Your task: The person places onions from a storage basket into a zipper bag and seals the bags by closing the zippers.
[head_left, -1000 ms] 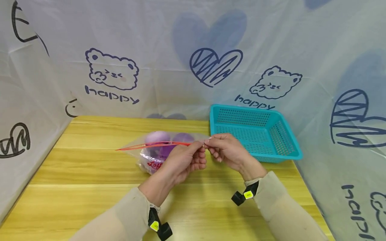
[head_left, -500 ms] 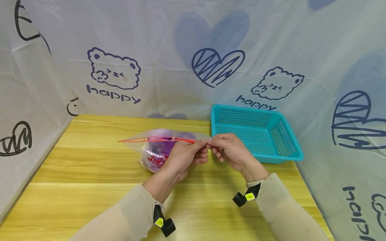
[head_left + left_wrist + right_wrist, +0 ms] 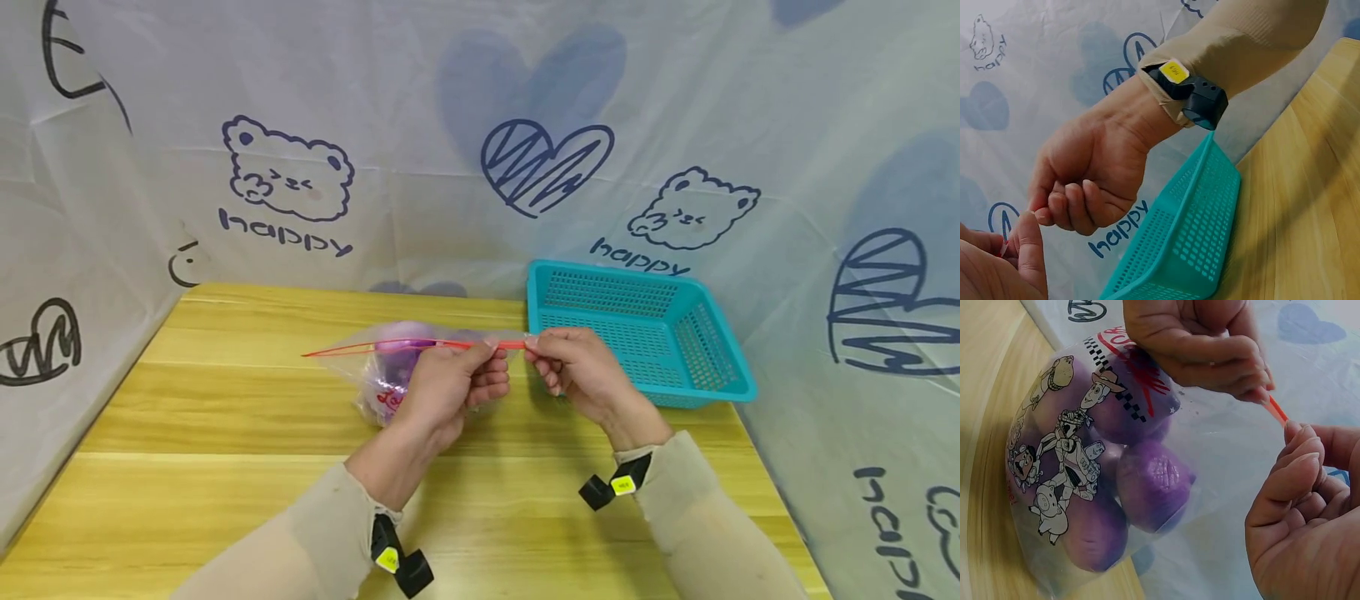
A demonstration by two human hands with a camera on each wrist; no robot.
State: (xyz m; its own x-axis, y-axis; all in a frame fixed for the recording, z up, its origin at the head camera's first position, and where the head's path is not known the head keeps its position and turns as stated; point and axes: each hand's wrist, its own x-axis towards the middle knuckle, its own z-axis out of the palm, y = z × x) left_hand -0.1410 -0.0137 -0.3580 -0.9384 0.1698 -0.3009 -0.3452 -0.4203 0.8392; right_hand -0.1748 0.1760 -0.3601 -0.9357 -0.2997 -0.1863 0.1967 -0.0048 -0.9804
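A clear printed zip bag (image 3: 369,392) stands on the table, holding several round purple things (image 3: 1154,484); one has a small pointed tip. Along its top runs a red zip strip (image 3: 513,344). My left hand (image 3: 450,383) pinches this strip between thumb and forefinger, in front of the bag. A short way to the right, my right hand (image 3: 581,367) pinches the strip's right end. A short red stretch shows between the two hands, also in the right wrist view. Left of my left hand the two red edges of the mouth stand slightly apart.
A turquoise perforated basket (image 3: 536,287) stands at the back right of the wooden table (image 3: 225,500), just behind my right hand. White cloth (image 3: 420,208) printed with bears and hearts rises behind the table and at both sides.
My hands, close together earlier, have moved apart, the left hand slightly left along the strip. More red strip now shows between them. The bag and basket stay in place.
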